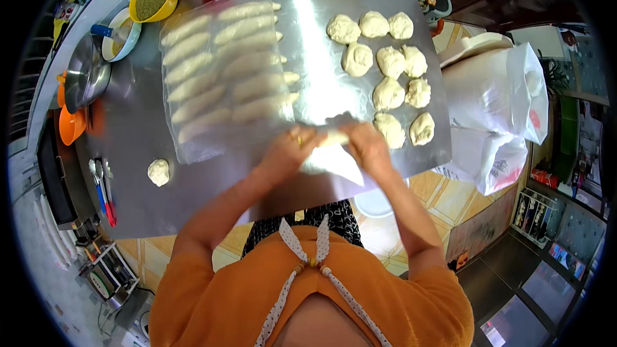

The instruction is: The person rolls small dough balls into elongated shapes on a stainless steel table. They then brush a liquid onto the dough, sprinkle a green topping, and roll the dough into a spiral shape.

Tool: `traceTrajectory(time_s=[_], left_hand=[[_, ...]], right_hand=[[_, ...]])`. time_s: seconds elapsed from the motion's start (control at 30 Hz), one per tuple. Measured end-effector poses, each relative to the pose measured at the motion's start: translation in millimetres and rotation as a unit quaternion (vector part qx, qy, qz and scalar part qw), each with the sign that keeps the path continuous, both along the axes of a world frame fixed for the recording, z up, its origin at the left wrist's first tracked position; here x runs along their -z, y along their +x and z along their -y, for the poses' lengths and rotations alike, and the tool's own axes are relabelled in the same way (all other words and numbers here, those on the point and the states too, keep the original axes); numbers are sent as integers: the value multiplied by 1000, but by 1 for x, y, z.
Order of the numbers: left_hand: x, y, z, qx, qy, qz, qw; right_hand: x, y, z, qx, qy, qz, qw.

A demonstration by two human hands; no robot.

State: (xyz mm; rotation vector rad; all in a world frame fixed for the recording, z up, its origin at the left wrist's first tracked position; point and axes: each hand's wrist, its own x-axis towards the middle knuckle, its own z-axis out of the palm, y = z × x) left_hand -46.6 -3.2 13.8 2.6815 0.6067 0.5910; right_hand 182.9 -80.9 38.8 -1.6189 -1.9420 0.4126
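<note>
"Silvery metal makes up the tabletop [135, 199] we look down on. Where do we find the dough piece [333, 138]?"

"We see it near the front edge, between the left hand [294, 148] and the right hand [366, 146]."

"How do we describe those hands?"

"We see both with fingers curled at its ends, but we cannot tell whether they pinch it or merely rest on it."

"And around them?"

"We have long dough rolls [247, 27] in two columns, mostly under a clear plastic sheet [212, 149], to the left; round dough lumps [357, 60] to the right; and a lone dough ball [159, 172] far left."
</note>
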Motion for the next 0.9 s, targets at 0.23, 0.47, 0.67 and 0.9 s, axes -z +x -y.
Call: traceTrajectory(time_s=[0.23,0.47,0.67,0.9], left_hand=[[13,93,-248,-195,28,-4,980],[51,121,-345,-238,162,-9,958],[34,155,-233,-203,-197,-24,959],[-8,116,-128,-213,-366,183,887]], right_hand=[[22,84,-277,11,153,54,987],[66,98,-381,34,165,106,980],[32,93,-275,93,-148,206,963],[-37,29,-183,102,-5,-121,987]])
